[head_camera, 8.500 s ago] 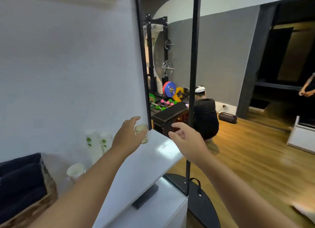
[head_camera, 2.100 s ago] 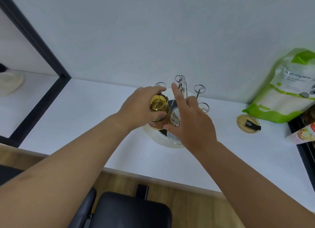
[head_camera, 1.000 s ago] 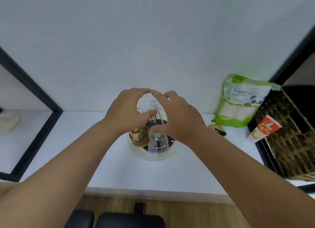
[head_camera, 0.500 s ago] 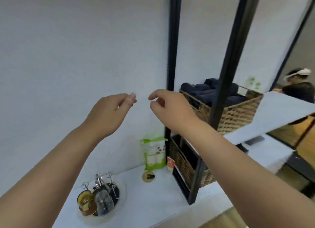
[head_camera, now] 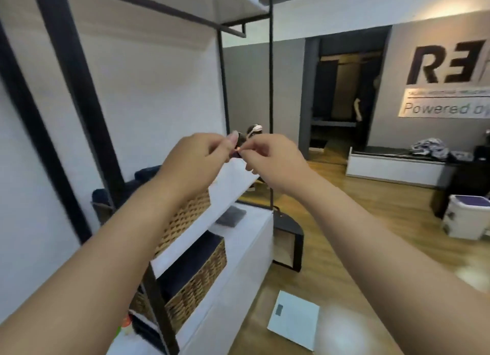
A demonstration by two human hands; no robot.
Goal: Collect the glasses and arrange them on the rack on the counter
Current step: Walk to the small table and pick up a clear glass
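Observation:
No glass and no rack shows in the head view. Both of my arms are raised in front of me at chest height. My left hand (head_camera: 193, 155) and my right hand (head_camera: 273, 161) nearly touch at the fingertips, each with its thumb and fingers pinched together. I see nothing held in either hand. They hover over the white middle shelf (head_camera: 228, 187) of the black-framed shelving unit.
Two wicker baskets (head_camera: 191, 214) (head_camera: 196, 283) with dark towels sit in the shelving at the left. A white counter (head_camera: 246, 238) carries a dark cloth (head_camera: 230, 215). A white scale (head_camera: 294, 320) lies on the wooden floor. A person (head_camera: 254, 129) crouches behind my hands.
The view has swung right, and the rack with its two glasses has left the frame. My hands have come together and their fingers have closed into pinches.

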